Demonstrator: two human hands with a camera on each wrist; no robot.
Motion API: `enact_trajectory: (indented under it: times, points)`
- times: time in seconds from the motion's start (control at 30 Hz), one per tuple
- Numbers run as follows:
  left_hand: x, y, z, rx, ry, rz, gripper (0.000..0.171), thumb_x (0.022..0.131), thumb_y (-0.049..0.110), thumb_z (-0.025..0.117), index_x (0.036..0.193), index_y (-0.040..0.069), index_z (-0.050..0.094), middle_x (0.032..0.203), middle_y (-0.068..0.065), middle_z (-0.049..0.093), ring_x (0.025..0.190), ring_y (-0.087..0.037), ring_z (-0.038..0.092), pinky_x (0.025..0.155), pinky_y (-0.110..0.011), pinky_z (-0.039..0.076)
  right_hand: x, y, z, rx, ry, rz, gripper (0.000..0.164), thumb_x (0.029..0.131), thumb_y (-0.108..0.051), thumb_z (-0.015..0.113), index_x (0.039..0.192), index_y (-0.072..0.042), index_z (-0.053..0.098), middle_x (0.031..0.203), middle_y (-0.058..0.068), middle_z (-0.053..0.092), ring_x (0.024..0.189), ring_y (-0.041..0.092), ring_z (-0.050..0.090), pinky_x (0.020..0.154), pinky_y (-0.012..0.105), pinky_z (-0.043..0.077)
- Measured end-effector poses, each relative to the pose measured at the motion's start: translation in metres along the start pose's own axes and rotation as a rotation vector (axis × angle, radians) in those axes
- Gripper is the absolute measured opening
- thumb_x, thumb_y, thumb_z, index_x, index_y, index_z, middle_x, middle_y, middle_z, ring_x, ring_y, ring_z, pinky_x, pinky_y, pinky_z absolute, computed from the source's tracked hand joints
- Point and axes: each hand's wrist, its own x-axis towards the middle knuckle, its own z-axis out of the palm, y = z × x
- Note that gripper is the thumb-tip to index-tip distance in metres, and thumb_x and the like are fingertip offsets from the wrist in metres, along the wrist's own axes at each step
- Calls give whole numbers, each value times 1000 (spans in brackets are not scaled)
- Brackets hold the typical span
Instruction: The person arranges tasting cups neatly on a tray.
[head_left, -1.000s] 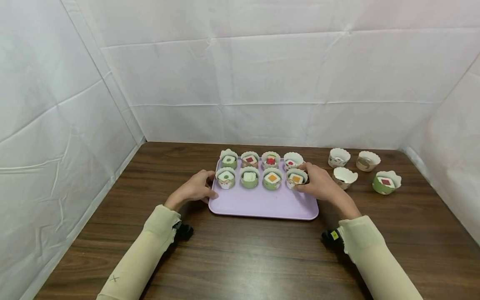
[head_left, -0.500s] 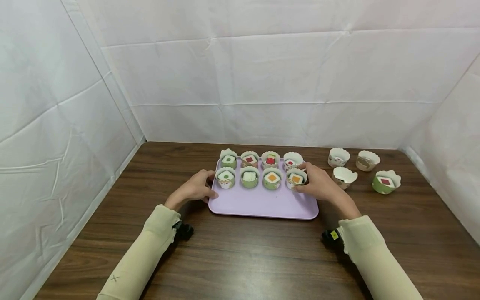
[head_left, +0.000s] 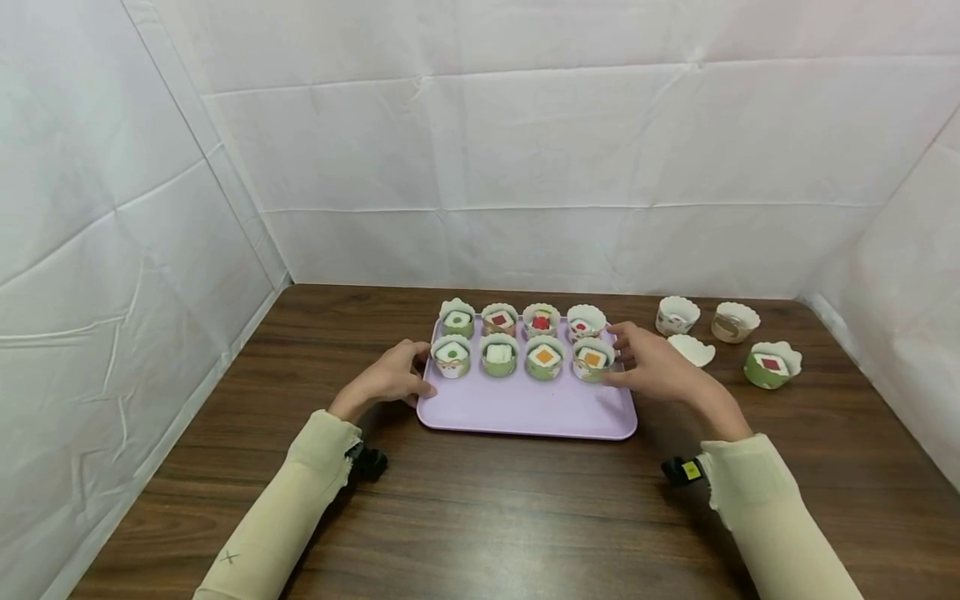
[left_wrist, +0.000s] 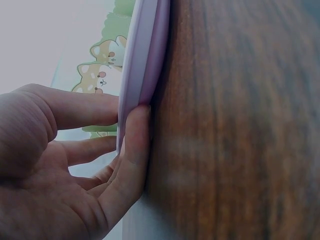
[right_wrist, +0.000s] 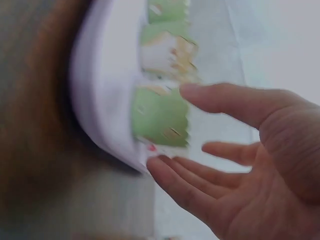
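My left hand [head_left: 384,375] grips the left rim of a lilac tray [head_left: 525,408]; in the left wrist view thumb and fingers pinch the rim [left_wrist: 142,55] from both sides. Two rows of paper baking cups with small white pieces inside fill the tray's far half. At the right end of the near row stands a cup with an orange square on top [head_left: 592,358]. Beside it is my right hand [head_left: 652,365], fingers spread and holding nothing. The right wrist view shows its thumb and fingertips just off that green-sided cup [right_wrist: 160,116].
Right of the tray, several more paper cups stand on the dark wooden table [head_left: 495,517]: a white one [head_left: 678,317], a brown one [head_left: 735,322], a green one [head_left: 771,365] and one partly hidden behind my right hand [head_left: 692,350]. White cloth walls [head_left: 525,167] border the table.
My right hand has let go of the orange-topped cup and shifted slightly right, away from it. The left hand and the tray have stayed put.
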Motion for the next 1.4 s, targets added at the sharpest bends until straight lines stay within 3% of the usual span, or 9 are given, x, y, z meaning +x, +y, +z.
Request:
enact_trajectory:
  times: [0.23, 0.37, 0.47, 0.57, 0.7, 0.87, 0.97, 1.13, 1.4]
  points:
    - [-2, 3, 0, 0, -3, -6, 75, 86, -5, 74, 153, -7, 41, 137, -29, 42, 83, -25, 64, 64, -32, 66, -20, 13, -35, 23, 41, -36, 62, 95, -27, 76, 143, -1, 49, 136, 26, 62, 121, 43, 65, 99, 57, 57]
    - [-2, 4, 1, 8, -5, -9, 74, 86, -4, 74, 152, -6, 41, 136, -29, 42, 85, -26, 64, 64, -32, 66, -33, 27, -54, 7, 116, -38, 49, 96, -29, 74, 137, -6, 58, 133, 19, 66, 118, 36, 68, 94, 39, 59]
    - [-2, 4, 1, 10, -5, -14, 73, 86, -4, 74, 152, -6, 42, 135, -28, 43, 85, -26, 63, 64, -32, 66, -42, 40, -64, 12, 176, -16, 45, 98, -30, 72, 135, -6, 61, 131, 19, 68, 108, 11, 70, 85, 17, 55]
    - [-2, 3, 1, 11, -6, -14, 73, 87, -3, 74, 152, -5, 42, 135, -28, 43, 85, -27, 63, 63, -32, 66, -50, 54, -72, 36, 245, 16, 42, 98, -30, 72, 133, -7, 64, 128, 19, 69, 99, -14, 60, 78, 8, 50]
    - [-2, 3, 1, 14, 0, -10, 70, 86, -4, 74, 150, -6, 44, 133, -28, 43, 84, -27, 64, 63, -32, 66, -60, 74, -80, 109, 336, 49, 40, 98, -28, 72, 131, -7, 65, 115, -7, 73, 90, -18, 59, 67, 16, 56]
    - [-2, 3, 1, 12, 6, -9, 69, 86, -4, 74, 149, -6, 46, 133, -28, 44, 86, -27, 63, 63, -32, 66, -72, 95, -87, 165, 424, 110, 38, 98, -27, 73, 128, -5, 64, 99, -36, 59, 87, -18, 58, 58, 20, 57]
    - [-1, 3, 1, 13, 5, -1, 69, 86, -4, 74, 148, -6, 46, 134, -28, 43, 85, -27, 63, 63, -32, 66, -76, 106, -90, 88, 459, 155, 42, 97, -31, 73, 127, -4, 65, 107, -24, 60, 92, -14, 56, 68, 14, 52]
    - [0, 3, 1, 16, 4, 4, 69, 86, -4, 74, 149, -6, 45, 133, -29, 43, 85, -27, 63, 63, -32, 66, -82, 118, -93, -26, 413, 215, 54, 99, -35, 69, 136, 3, 58, 135, 28, 52, 121, 42, 52, 90, 52, 47]
    - [-1, 2, 1, 20, 2, 8, 68, 86, -4, 75, 147, -7, 46, 134, -29, 43, 87, -28, 64, 64, -32, 66, -87, 132, -96, -15, 288, 262, 79, 97, -43, 70, 150, 7, 39, 146, 44, 38, 126, 61, 43, 86, 65, 48]
